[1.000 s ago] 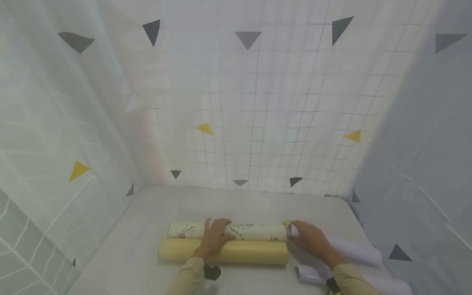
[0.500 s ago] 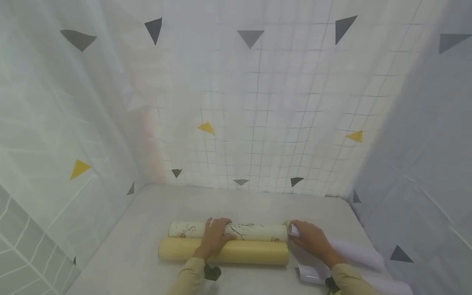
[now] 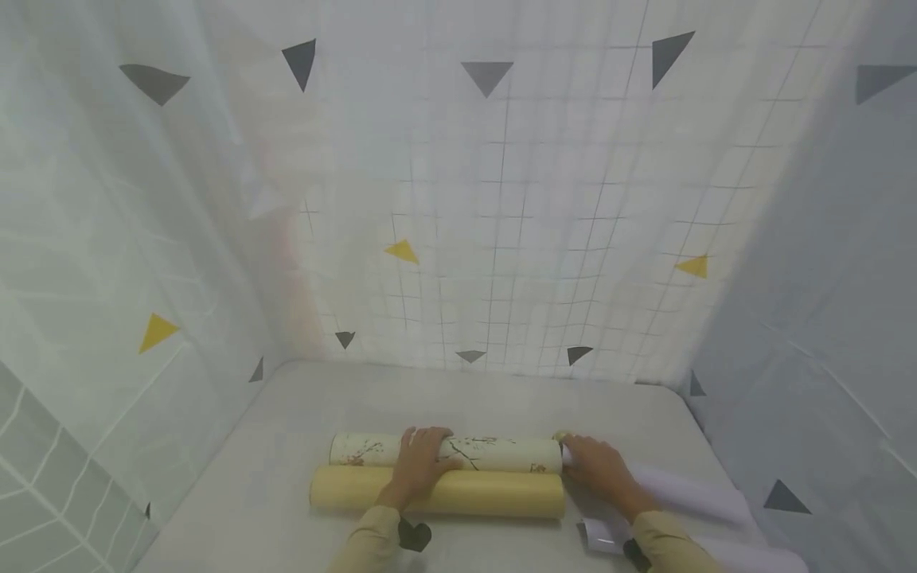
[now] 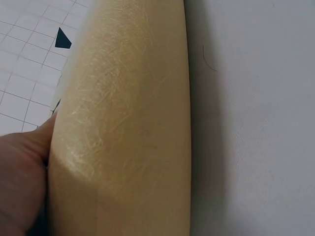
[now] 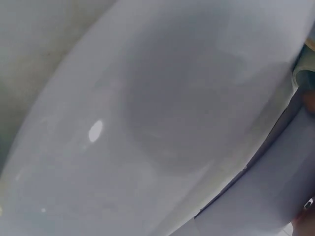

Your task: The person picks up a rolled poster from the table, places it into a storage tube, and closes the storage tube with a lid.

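- left grip (image 3: 418, 464): curled over floral roll (image 3: 501, 454), which lies just behind yellow roll (image 3: 501, 494) on tabletop (image 3: 358, 398).
- right grip (image 3: 600, 468): curled around far white roll (image 3: 691, 492), beside floral roll's right end.

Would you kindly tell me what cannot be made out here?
Head view: the middle of the patterned roll, under the left hand.
Head view: part of the upper white roll, behind the right hand.
Head view: part of the lower white roll, behind the right sleeve.
Left wrist view: ends of the yellow roll, cut by frame edges.
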Demonstrator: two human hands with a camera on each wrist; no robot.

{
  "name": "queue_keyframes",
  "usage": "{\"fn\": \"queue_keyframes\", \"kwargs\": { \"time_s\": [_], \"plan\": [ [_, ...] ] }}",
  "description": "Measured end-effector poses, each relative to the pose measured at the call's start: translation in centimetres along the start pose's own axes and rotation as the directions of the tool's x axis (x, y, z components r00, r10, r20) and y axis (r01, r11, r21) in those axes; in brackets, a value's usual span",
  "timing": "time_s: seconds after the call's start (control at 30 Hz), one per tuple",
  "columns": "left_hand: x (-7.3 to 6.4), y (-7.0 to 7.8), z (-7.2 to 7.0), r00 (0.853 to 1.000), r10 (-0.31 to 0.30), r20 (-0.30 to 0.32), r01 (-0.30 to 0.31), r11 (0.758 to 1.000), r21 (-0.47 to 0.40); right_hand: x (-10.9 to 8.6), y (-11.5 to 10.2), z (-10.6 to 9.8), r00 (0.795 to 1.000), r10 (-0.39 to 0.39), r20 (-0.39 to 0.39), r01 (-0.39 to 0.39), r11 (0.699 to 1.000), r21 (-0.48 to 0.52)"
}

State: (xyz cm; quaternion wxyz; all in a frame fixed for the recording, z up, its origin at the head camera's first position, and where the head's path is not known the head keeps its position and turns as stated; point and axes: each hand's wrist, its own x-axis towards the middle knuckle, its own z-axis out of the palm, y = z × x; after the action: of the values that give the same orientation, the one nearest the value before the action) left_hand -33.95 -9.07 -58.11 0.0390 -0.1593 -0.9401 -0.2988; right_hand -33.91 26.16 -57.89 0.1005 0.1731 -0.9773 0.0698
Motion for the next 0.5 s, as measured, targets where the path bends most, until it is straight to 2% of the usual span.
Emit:
{"fn": "queue_keyframes", "kwargs": {
  "time_s": [0.17,0.5],
  "plan": [
    [-0.01,0.24,-0.22,1.000,-0.007,-0.003,0.007,1.000,0.018,0.60,0.05,0.67,0.999,0.015,-0.045,-0.017,0.998,-0.055],
    [-0.27,0.68,-0.29,1.000,0.011,-0.025,-0.011,1.000,0.018,1.01,-0.21,1.05,0.998,0.019,-0.067,-0.022,0.999,-0.032]
  ]
}}
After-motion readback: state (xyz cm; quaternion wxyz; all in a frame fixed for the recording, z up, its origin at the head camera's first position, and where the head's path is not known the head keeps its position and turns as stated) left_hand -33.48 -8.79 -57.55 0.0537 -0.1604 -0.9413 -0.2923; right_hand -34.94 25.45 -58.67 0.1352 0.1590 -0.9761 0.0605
